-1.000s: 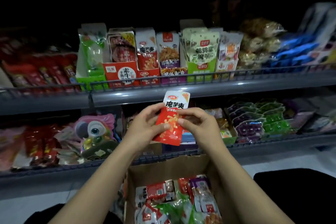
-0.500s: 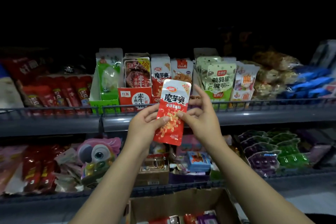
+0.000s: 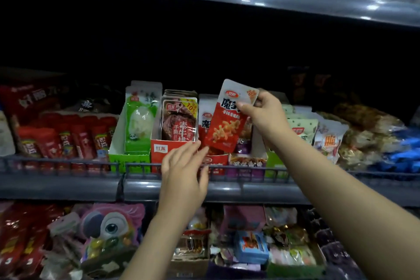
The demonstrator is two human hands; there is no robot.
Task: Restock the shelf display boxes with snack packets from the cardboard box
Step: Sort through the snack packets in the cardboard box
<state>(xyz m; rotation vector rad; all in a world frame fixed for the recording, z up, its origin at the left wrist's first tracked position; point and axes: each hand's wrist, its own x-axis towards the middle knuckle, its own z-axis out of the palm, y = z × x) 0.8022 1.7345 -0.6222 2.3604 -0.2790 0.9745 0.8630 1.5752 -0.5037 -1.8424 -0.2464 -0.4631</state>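
Plastic, glossy and crinkled, makes up the one snack packet (image 3: 228, 120) we see in hand: a flat red-and-white pouch, its long axis nearly upright, top tilted slightly right. Our right hand (image 3: 264, 116) pinches its upper right corner between thumb and fingers (image 3: 246, 107), holding it just above the red display box (image 3: 216, 161) on the middle shelf (image 3: 68, 186). Our left hand (image 3: 181, 166) reaches up with fingers spread and relaxed, tips at the box fronts, gripping nothing. We count five cardboard display boxes side by side behind the wire rail (image 3: 56, 161): green, red, red, purple and, we think, green again, though the arm hides much of it. Matching packets stand upright in the red box.
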